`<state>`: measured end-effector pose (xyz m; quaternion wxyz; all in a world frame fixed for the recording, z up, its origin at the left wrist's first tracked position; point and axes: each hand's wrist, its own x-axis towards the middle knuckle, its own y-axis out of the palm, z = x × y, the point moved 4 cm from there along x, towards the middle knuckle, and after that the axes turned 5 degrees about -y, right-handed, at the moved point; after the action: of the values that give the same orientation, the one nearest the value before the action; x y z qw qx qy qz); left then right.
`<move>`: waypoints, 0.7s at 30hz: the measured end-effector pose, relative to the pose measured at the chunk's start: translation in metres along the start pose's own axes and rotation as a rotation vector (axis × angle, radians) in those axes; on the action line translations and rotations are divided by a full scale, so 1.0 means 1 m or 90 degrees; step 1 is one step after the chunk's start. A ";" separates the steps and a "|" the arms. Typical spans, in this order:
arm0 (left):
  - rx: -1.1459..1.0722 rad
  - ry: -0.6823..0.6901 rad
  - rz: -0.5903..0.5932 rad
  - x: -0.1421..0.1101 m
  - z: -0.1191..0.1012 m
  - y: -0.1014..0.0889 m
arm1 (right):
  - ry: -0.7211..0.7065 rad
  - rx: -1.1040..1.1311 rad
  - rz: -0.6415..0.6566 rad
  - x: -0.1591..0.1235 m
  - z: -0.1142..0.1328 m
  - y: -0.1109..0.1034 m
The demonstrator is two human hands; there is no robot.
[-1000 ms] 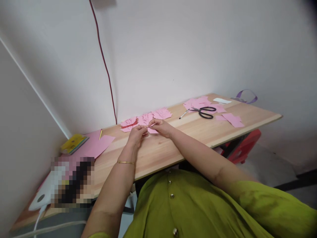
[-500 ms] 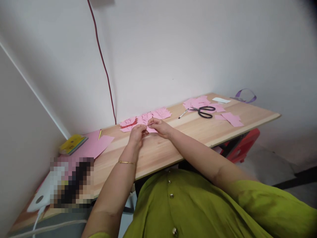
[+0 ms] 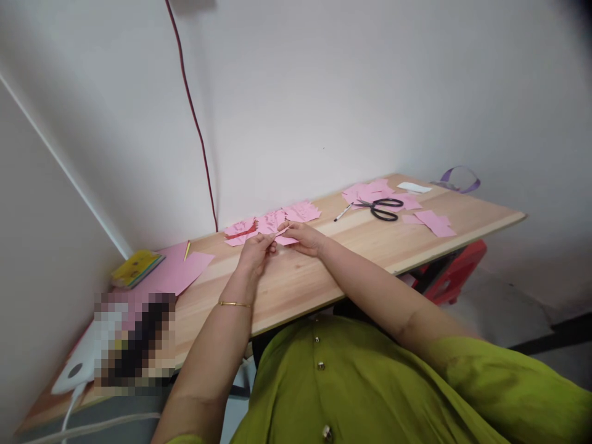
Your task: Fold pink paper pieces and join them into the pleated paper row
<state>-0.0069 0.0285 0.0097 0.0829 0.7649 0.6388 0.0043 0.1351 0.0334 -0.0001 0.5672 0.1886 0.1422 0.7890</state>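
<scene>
Between my two hands is a small piece of pink paper, held just above the table. My left hand pinches its left side with thumb and forefinger. My right hand grips the other side, its fingers curled and covering part of it. Right behind the hands, a row of pink paper pieces with jagged edges lies along the wall. A red strip crosses the leftmost piece. Pink paper also shows under my right hand; whether it is part of the held piece I cannot tell.
Black-handled scissors and a pen lie by a pile of pink paper pieces on the wooden table. To the left are large pink sheets, a yellow pack and a white device. A red stool stands below.
Both hands stay in nearly the same spot. The fingers shift slightly on the paper, and its visible edge tilts a little. The other things lie as before.
</scene>
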 end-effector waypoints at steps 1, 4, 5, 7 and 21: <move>0.012 0.009 -0.013 0.000 -0.001 0.000 | 0.010 0.003 0.004 0.000 0.000 0.000; 0.078 0.062 -0.060 -0.001 -0.006 -0.002 | 0.034 0.006 0.037 0.000 0.000 0.001; 0.106 0.085 -0.073 -0.001 -0.008 -0.002 | 0.034 0.000 0.037 0.000 0.000 0.001; 0.164 0.126 -0.089 -0.003 -0.011 -0.002 | 0.027 -0.026 0.006 0.000 0.001 0.000; 0.163 0.157 -0.081 -0.003 -0.004 0.001 | -0.061 -0.196 -0.096 0.004 -0.003 -0.010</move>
<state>-0.0066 0.0255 0.0137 -0.0943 0.7211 0.6863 0.0116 0.1410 0.0401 -0.0063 0.6532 0.1259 0.0062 0.7466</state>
